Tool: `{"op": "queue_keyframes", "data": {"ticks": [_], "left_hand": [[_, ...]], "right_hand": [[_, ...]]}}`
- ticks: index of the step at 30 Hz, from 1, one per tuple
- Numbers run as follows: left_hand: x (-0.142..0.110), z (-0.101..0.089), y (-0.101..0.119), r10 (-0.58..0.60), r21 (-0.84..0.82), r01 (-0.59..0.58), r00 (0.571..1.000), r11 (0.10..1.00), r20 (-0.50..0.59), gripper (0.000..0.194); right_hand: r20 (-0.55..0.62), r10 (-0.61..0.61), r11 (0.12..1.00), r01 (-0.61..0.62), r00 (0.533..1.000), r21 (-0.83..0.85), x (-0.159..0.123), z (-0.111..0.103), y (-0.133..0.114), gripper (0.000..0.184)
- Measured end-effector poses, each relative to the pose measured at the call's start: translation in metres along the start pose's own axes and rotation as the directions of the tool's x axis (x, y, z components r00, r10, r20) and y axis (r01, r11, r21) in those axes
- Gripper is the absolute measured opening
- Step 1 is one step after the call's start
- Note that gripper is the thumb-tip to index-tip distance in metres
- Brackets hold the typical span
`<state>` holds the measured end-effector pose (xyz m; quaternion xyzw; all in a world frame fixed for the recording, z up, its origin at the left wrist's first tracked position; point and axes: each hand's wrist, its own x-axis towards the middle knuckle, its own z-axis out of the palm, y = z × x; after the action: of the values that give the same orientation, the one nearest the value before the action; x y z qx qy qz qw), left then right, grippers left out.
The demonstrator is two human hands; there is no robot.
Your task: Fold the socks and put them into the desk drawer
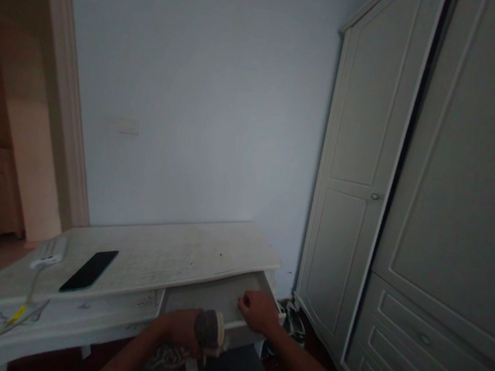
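A white desk (165, 254) stands against the wall, and its right drawer (219, 297) is pulled open. My right hand (258, 311) rests on the drawer's front edge with the fingers curled over it. Just below the drawer front, my left hand (180, 329) is closed round a small grey rolled bundle of cloth (209, 329). More patterned fabric (171, 364) hangs below that hand.
A black phone (89, 270) lies on the desk's left part, next to a white power strip (50, 251) with a cable running off the edge. A tall white wardrobe (409, 201) fills the right side. Shoes (293, 322) sit on the floor by it. A doorway opens at the left.
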<state>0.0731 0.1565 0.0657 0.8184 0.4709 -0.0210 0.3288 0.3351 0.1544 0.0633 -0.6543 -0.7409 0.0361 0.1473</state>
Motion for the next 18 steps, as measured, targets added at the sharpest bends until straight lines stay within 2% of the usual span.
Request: {"op": "queue_keyframes", "data": {"ticks": [2,4,7,9,11,13,15,16,17,18], "left_hand": [[-0.010,0.004,0.008,-0.055,0.189,0.083,0.987,0.979,-0.148,0.075],[-0.019,0.010,0.018,-0.086,0.299,0.168,0.960,0.939,-0.268,0.075],[-0.029,0.024,0.029,-0.112,0.327,0.237,0.927,0.915,-0.358,0.055],[-0.033,0.040,0.028,-0.114,0.343,0.280,0.894,0.896,-0.433,0.053],[-0.035,0.062,0.020,-0.055,0.396,0.316,0.836,0.862,-0.547,0.065],[-0.036,0.084,0.008,0.063,0.473,0.345,0.752,0.811,-0.656,0.071],[-0.035,0.098,-0.001,0.154,0.524,0.362,0.692,0.771,-0.705,0.072],[-0.035,0.099,-0.002,0.162,0.530,0.362,0.690,0.766,-0.706,0.072],[-0.034,0.097,-0.001,0.138,0.521,0.360,0.707,0.774,-0.694,0.072],[-0.034,0.090,0.003,0.084,0.496,0.353,0.744,0.793,-0.663,0.072]], "right_hand": [[-0.005,-0.003,1.000,0.003,1.000,0.000,0.000,0.001,0.000,0.034],[-0.007,-0.006,1.000,0.006,1.000,0.001,0.001,0.002,0.001,0.035],[-0.005,-0.005,1.000,0.005,1.000,0.004,0.001,0.003,0.001,0.035],[-0.007,-0.002,1.000,0.002,1.000,0.004,0.001,0.003,0.002,0.035],[-0.010,0.001,1.000,-0.001,1.000,0.003,0.001,0.003,0.002,0.035],[-0.008,0.005,1.000,-0.005,1.000,0.004,0.001,0.004,0.003,0.035],[-0.003,0.009,1.000,-0.009,1.000,0.010,0.001,0.004,0.003,0.035],[-0.002,0.011,1.000,-0.011,1.000,0.015,0.001,0.005,0.003,0.035],[-0.002,0.011,1.000,-0.011,1.000,0.022,0.001,0.006,0.003,0.035],[-0.003,0.011,0.999,-0.011,1.000,0.031,0.001,0.006,0.004,0.035]]}}
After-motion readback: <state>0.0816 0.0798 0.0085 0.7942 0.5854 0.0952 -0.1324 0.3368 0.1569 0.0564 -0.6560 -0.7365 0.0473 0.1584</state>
